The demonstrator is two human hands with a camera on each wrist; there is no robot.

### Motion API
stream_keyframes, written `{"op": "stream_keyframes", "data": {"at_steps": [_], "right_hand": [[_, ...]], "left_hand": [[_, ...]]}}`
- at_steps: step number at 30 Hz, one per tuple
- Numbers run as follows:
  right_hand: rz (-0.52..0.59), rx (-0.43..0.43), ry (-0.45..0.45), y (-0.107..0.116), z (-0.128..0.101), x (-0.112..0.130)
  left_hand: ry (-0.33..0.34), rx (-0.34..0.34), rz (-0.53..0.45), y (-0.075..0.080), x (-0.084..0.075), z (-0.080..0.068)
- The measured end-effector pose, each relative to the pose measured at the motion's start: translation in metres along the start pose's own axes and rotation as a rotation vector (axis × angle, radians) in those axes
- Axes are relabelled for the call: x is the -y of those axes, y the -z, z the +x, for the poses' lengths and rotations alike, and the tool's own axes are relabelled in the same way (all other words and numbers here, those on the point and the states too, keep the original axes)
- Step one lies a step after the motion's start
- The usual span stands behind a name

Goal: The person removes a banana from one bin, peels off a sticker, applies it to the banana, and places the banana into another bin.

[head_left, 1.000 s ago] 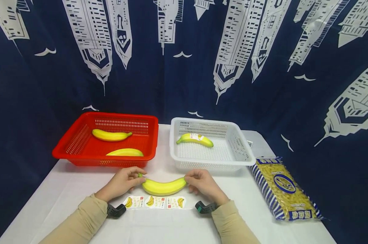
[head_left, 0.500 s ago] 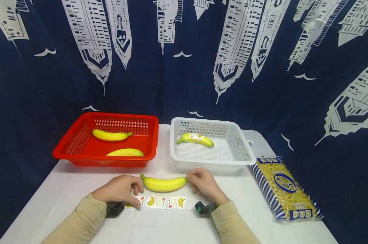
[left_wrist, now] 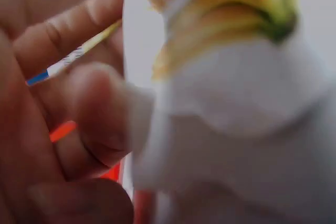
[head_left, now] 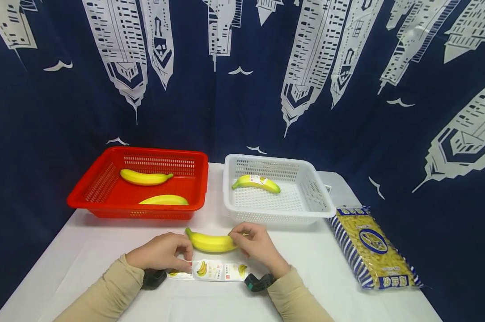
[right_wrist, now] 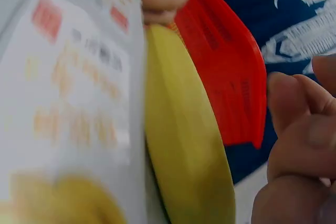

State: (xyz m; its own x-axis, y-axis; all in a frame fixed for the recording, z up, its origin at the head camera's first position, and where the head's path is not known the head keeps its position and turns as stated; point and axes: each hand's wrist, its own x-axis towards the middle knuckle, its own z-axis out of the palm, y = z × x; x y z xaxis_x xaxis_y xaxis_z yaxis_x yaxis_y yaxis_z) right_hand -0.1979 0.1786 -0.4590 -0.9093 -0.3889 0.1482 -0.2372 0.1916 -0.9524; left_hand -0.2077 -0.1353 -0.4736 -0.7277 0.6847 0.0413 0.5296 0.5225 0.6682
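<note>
Partly hidden: sticker strip [head_left: 212, 270] behind left hand [head_left: 166, 252].

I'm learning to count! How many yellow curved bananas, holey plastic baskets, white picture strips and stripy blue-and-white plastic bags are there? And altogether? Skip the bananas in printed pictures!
Yellow curved bananas: 4
Holey plastic baskets, one red and one white: 2
White strip with printed banana pictures: 1
Blue-and-white striped plastic bag: 1
Total: 8

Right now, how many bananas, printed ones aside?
4: two bananas in the red basket, one in the white basket, one on the table by the labels. The red basket's wall may hide more.
</note>
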Motion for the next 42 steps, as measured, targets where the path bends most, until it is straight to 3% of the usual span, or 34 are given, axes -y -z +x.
{"op": "stream_keyframes", "data": {"at_steps": [6,10,16,22,27,30,32,35,42], "right_hand": [[0.004,0.148,-0.033,-0.017,-0.004,0.005],[-0.044,0.194,-0.051,-0.022,-0.006,0.004],[-0.003,0.262,-0.041,-0.028,-0.005,0.001],[0.002,0.27,-0.043,-0.032,-0.005,-0.001],[0.014,0.199,0.047,-0.033,-0.005,-0.001],[0.046,0.116,0.083,-0.034,-0.005,-0.001],[0.058,0.08,0.085,-0.034,-0.006,-0.001],[0.042,0.051,0.095,-0.035,-0.006,-0.001],[0.038,0.09,0.142,-0.038,-0.004,-0.005]], "left_hand": [[-0.024,0.027,-0.162,-0.004,-0.006,0.004],[-0.073,-0.022,-0.213,-0.008,-0.009,0.008],[-0.153,-0.175,-0.18,-0.013,-0.014,0.011],[-0.232,-0.311,-0.15,-0.019,-0.018,0.013],[-0.387,-0.488,-0.058,-0.024,-0.018,0.018],[-0.455,-0.615,0.012,-0.026,-0.018,0.02],[-0.478,-0.654,0.053,-0.027,-0.018,0.022],[-0.482,-0.64,0.082,-0.031,-0.017,0.024],[-0.391,-0.568,0.042,-0.037,-0.019,0.022]]}}
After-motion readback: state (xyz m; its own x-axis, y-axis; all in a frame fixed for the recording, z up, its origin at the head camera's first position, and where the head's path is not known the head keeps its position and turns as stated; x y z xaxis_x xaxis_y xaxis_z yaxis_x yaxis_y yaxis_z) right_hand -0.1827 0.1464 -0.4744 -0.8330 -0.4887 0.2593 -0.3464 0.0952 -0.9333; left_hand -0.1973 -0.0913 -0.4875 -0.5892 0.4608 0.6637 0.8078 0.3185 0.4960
